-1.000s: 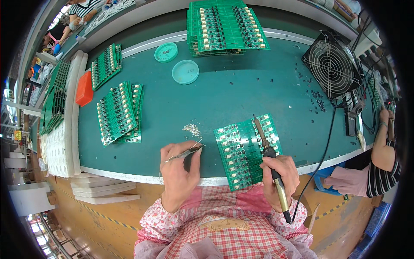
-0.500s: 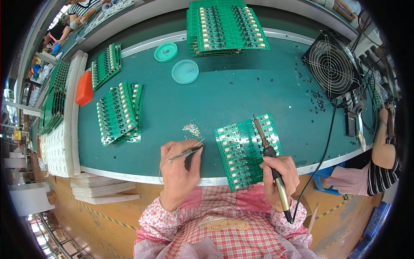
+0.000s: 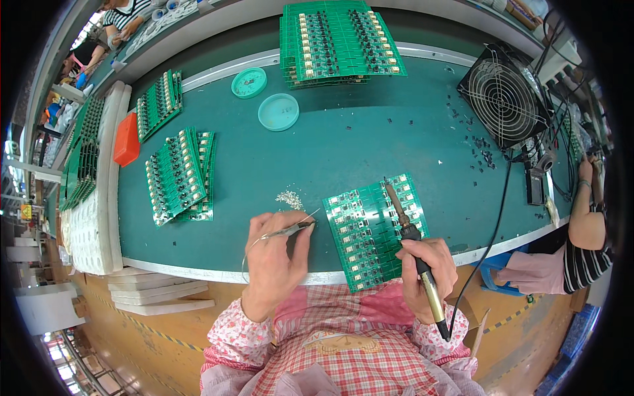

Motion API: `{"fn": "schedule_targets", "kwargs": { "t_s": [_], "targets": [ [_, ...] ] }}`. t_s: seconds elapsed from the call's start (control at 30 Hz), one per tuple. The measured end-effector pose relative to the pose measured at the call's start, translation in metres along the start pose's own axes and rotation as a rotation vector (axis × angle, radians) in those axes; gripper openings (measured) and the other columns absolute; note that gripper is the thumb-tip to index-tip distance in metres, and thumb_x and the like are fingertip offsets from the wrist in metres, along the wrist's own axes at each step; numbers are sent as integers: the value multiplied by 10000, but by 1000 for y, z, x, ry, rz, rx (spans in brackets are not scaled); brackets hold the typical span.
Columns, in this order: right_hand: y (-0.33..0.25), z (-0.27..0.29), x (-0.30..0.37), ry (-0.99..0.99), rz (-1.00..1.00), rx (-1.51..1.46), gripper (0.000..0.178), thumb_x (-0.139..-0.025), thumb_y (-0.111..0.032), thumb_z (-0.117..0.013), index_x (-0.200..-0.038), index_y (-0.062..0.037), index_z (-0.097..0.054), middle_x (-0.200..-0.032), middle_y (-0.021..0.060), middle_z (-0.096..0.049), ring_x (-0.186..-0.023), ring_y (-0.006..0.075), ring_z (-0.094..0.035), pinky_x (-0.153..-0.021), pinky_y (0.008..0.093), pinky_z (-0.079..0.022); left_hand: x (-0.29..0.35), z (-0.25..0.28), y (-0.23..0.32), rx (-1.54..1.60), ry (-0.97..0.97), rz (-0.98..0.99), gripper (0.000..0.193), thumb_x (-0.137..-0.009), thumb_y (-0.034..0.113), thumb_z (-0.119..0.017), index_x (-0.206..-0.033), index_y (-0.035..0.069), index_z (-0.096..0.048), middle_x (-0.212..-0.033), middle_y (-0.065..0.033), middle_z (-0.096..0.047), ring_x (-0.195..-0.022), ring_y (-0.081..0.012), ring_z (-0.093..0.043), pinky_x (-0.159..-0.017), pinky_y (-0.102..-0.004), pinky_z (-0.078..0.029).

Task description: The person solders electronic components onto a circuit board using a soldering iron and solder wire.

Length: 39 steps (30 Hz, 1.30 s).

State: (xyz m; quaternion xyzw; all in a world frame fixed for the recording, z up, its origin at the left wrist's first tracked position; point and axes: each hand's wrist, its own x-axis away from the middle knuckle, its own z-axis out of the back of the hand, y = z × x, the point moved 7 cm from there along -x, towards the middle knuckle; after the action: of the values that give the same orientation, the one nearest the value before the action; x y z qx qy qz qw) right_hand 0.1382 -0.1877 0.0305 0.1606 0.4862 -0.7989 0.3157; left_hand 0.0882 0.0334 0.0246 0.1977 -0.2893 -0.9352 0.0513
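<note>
My left hand (image 3: 272, 261) is closed around a pair of metal tweezers (image 3: 285, 231), their thin tips pointing right over the green mat. A fine curved strand, perhaps wire, loops beside that hand. My right hand (image 3: 429, 264) grips a soldering iron (image 3: 422, 267) like a pen. Its dark tip lies over the upper part of a green circuit board (image 3: 370, 244); whether it touches cannot be made out. The board sits at the mat's front edge, carrying rows of small white and black parts. Just above my left hand is a small pile of tiny pale parts (image 3: 290, 200).
Stacks of circuit boards stand at the back (image 3: 340, 46) and left (image 3: 175, 175). Two turquoise lids (image 3: 278, 112), a red tray (image 3: 127, 140) and a black fan (image 3: 503, 99) surround the mat. Black bits (image 3: 482, 148) lie scattered near the fan. The iron's cord (image 3: 500, 224) crosses the right side. Co-workers sit nearby.
The tweezers' tips have shifted slightly up and right with my left hand. The view has moved a little; the soldering iron stays over the board, still held in my right hand.
</note>
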Motion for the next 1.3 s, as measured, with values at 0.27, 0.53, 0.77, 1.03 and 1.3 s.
{"fn": "schedule_targets", "kwargs": {
  "t_s": [0.27,0.53,0.77,1.03,1.3],
  "targets": [
    [1,2,1,4,-17,-16,336,-757,94,-741,-1061,-36,-686,-812,90,-687,-720,252,-661,-684,346,-537,2,-18,10,199,51,114,109,-855,-16,-678,-958,20,-688,-989,-106,-697,-882,-281,-665,-804,-359,-505],
    [3,3,2,-7,-31,-22,341,-752,85,-750,-1060,-51,-694,-837,74,-690,-726,243,-665,-686,344,-539,2,-23,15,155,28,73,130,-849,-16,-683,-974,20,-673,-979,-108,-693,-864,-298,-650,-774,-375,-500],
    [4,3,3,-9,-32,-22,331,-758,76,-750,-1059,-52,-695,-845,68,-696,-729,238,-668,-684,343,-539,1,-24,18,116,39,37,114,-830,-26,-696,-935,11,-677,-988,-103,-697,-861,-301,-645,-768,-389,-497],
    [0,4,6,-39,-46,-151,278,-802,37,-736,-1065,-33,-680,-813,78,-707,-715,226,-684,-673,335,-550,1,-23,20,97,74,-9,205,-794,-36,-723,-978,39,-676,-966,-82,-701,-845,-306,-633,-755,-385,-508],
    [-1,4,6,-37,-74,-460,176,-897,-36,-663,-1070,-15,-636,-756,89,-739,-673,184,-696,-648,328,-572,0,-22,21,108,74,3,216,-789,-46,-724,-981,38,-670,-964,-85,-697,-840,-306,-631,-758,-384,-505]
  ]
}}
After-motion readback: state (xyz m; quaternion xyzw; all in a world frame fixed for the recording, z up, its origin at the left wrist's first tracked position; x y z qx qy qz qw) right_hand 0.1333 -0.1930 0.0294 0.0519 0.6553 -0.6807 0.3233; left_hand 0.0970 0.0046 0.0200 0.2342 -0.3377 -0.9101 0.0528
